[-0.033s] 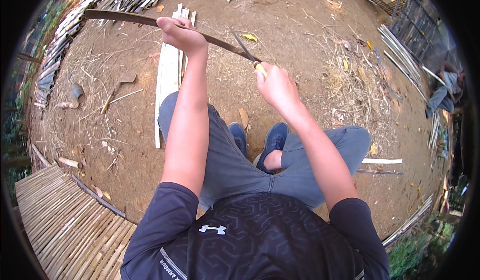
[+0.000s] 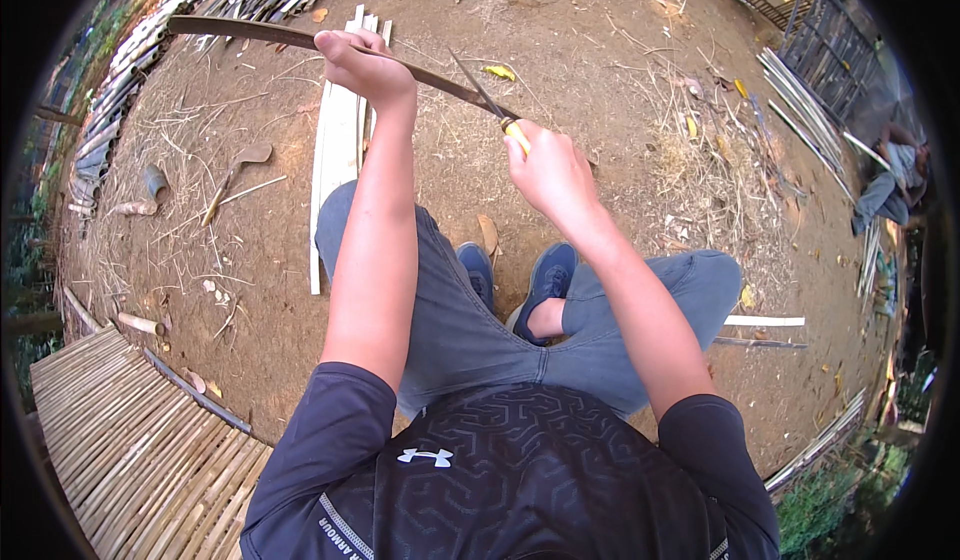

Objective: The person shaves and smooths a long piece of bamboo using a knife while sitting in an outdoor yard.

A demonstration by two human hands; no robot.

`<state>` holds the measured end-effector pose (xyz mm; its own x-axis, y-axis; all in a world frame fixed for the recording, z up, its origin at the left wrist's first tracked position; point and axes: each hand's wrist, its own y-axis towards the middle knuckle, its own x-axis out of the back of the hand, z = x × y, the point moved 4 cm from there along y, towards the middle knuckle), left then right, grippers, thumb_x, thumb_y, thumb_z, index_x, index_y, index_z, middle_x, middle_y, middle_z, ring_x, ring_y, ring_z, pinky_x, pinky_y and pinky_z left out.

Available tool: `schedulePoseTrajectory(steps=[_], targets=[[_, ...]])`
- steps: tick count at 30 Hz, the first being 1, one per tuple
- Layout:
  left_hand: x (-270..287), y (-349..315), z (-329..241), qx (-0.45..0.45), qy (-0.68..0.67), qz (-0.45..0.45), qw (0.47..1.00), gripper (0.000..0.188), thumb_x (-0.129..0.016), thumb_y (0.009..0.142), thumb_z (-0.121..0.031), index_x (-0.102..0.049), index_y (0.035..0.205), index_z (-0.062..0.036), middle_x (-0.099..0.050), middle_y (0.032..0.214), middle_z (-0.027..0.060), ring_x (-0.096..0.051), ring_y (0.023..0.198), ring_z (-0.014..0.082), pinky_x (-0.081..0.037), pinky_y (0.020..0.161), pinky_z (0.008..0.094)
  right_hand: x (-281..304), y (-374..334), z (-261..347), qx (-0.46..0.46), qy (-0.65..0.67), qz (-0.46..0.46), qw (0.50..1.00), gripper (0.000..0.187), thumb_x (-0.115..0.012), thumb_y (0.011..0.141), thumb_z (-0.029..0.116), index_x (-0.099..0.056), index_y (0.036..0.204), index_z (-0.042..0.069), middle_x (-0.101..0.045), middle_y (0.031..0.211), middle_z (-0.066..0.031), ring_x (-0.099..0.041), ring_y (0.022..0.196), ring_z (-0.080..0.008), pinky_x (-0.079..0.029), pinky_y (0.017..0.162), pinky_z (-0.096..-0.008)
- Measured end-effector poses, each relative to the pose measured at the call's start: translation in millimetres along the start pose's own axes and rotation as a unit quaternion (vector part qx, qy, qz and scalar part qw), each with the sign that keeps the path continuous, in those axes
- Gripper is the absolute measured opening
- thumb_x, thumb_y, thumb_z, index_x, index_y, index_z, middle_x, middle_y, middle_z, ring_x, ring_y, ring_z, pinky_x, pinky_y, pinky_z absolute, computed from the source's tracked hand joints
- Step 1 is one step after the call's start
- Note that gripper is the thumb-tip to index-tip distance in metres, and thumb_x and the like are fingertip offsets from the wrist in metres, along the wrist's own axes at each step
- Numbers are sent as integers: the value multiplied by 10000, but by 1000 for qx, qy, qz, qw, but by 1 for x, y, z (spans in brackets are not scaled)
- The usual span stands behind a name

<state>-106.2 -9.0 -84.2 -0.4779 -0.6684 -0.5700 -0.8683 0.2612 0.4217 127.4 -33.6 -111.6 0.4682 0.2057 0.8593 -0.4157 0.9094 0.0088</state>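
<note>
Gripping curved dark-brown strip (image 2: 250,30): left hand (image 2: 368,72) | right hand (image 2: 552,165): clasps yellow-handled pointed knife (image 2: 516,136), handle part-hidden | black shirt (image 2: 540,475): white logo (image 2: 425,457)

Slatted platform (image 2: 140,440), yellow leaf (image 2: 499,73)

The right fingers (image 2: 541,139) hide part of the knife's yellow handle (image 2: 517,137).

A long, slightly bowed, dark-brown slat (image 2: 437,80) is held aloft near eleven o'clock; a yellow-handled knife (image 2: 488,98) overlaps it near twelve, its narrow blade pointing toward eleven.
</note>
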Motion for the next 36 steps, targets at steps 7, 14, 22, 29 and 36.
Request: schedulePoseTrajectory(steps=[7,14,22,29,36], targets=[[3,-1,-1,13,-6,16,1000,617,-309,956,-702,-244,658,-167,-267,513,-19,-250,443,88,-185,423,247,9,1,16,16,-18,10,1000,267,-551,945,254,-664,976,14,-689,847,-252,-693,872,-400,-554,786,-503],[-1,-2,-3,-5,5,38,999,617,-291,936,-735,-239,686,-174,-281,527,-21,-236,446,89,-186,423,247,-2,3,1,2,-6,23,1000,254,-540,954,239,-642,1019,16,-694,876,-243,-696,845,-407,-569,748,-501],[5,2,4,14,42,6,999,611,-249,948,-724,-242,691,-169,-283,511,-12,-231,444,99,-214,429,248,-7,7,-4,-18,-2,29,999,271,-526,955,228,-625,1074,5,-695,872,-238,-692,845,-406,-566,757,-492],[9,4,4,25,31,-17,999,593,-262,973,-677,-247,670,-168,-273,515,-19,-246,447,101,-210,426,250,-18,3,-7,-34,8,17,999,248,-546,939,254,-636,1017,37,-685,836,-233,-676,836,-415,-536,740,-517],[9,7,7,45,36,-35,998,594,-235,949,-723,-209,679,-195,-252,499,-39,-196,434,94,-178,412,257,-21,3,-15,-15,9,3,1000,240,-548,939,246,-635,1009,33,-677,814,-241,-677,836,-418,-536,741,-521]])
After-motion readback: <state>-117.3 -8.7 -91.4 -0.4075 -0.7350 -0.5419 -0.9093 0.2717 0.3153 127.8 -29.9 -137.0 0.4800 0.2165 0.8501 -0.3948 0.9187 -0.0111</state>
